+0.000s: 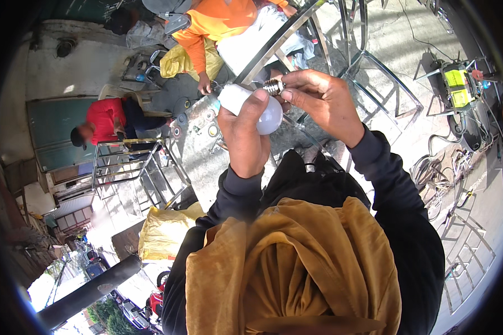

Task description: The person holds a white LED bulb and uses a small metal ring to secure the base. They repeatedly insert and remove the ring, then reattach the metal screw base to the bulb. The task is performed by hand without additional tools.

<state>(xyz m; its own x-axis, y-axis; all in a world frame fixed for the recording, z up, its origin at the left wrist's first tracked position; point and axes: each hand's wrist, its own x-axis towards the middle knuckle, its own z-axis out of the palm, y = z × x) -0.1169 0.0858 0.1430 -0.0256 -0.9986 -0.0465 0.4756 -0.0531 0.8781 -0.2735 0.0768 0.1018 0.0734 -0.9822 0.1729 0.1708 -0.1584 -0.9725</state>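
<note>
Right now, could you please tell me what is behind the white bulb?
Past the edges of the white bulb, the sunlit concrete floor and a metal frame show. Whatever lies directly behind it and the left hand is covered.

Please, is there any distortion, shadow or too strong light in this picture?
In the head view, fisheye distortion bends edges toward a black rim; the sunlit floor carries dark shadow bands; the lower left is partly burnt out to white; the bulb looks bright.

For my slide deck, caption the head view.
Left hand holds a white bulb, right hand a ribbed metal piece.
</note>
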